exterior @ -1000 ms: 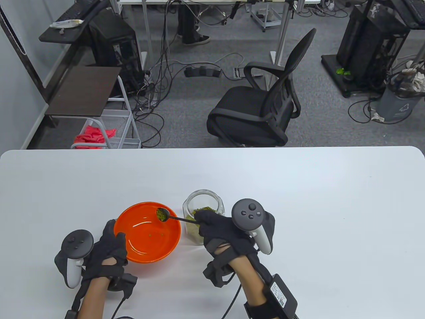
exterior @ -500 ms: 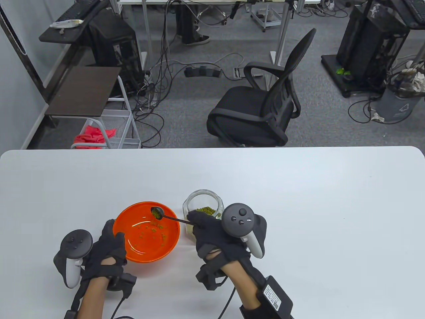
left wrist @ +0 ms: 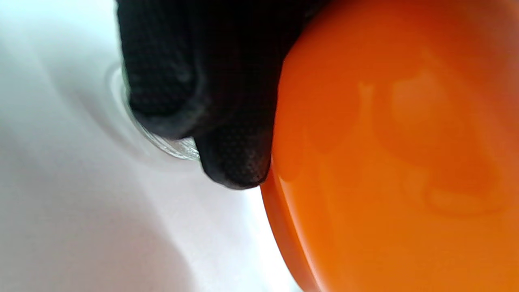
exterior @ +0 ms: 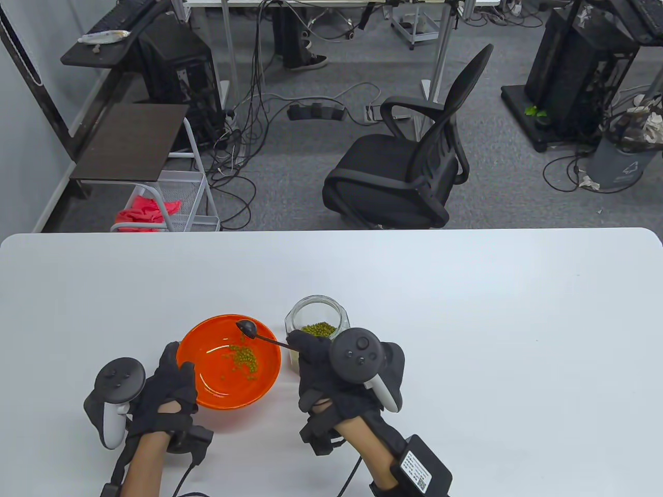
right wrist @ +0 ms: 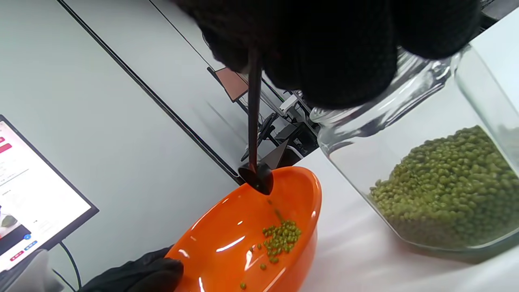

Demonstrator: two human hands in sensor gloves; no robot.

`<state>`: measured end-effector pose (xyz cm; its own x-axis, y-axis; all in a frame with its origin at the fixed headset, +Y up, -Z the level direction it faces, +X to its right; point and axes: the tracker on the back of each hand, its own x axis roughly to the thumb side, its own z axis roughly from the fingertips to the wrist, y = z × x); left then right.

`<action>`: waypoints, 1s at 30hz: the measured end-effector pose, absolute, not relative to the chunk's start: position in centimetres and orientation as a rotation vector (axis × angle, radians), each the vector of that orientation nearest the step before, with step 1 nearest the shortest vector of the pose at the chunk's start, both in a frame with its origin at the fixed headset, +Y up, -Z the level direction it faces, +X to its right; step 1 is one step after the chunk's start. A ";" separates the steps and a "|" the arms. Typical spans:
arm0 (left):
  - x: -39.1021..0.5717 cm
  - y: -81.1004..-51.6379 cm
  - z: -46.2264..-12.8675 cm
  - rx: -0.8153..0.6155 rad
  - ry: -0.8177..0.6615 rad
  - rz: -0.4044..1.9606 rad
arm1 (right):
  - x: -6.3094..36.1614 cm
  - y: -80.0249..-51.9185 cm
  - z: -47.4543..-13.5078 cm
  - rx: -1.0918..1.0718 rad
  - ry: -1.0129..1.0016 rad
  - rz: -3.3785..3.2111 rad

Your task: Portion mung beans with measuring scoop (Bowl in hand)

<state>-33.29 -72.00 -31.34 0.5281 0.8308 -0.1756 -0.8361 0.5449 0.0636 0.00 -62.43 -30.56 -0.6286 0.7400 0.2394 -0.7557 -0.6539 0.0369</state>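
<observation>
The measuring scoop (exterior: 246,327) is held turned over above the far rim of the orange bowl (exterior: 207,393), its handle running rightward to the right hand (exterior: 331,370), by which it is pinched. A small heap of mung beans (exterior: 242,358) lies in the bowl. The bowl's near-left rim is gripped by the left hand (exterior: 168,385). The open jar (exterior: 316,331) stands just right of the bowl on the counter (exterior: 466,310), nearer the right hand, with open room beyond.

An orange bowl (exterior: 217,385) holds a small heap of green mung beans (exterior: 243,358). The dark measuring scoop (exterior: 247,327) is tipped face-down over the bowl's far rim. Just beside stands an open glass jar (exterior: 315,312), partly filled with beans.
</observation>
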 end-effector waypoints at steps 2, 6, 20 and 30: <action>-33.3 -72.0 -31.3 -0.029 0.193 0.995 | -0.1 -62.3 -30.4 0.293 -0.104 2.278; -33.3 -72.0 -31.4 -0.029 0.193 0.996 | -0.2 -61.9 -30.0 0.296 -0.149 2.303; -33.3 -72.1 -31.4 -0.030 0.189 0.994 | 2.9 -60.3 -29.8 0.202 -0.234 2.200; -33.2 -72.1 -31.4 -0.028 0.186 0.990 | 6.8 -58.6 -29.3 0.075 -0.347 2.188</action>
<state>-33.24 -72.09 -31.42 0.5343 0.8283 -0.1686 -0.8330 0.5498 0.0610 6.81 -58.64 -29.32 -0.6003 0.7796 0.1786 -0.7966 -0.5629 -0.2205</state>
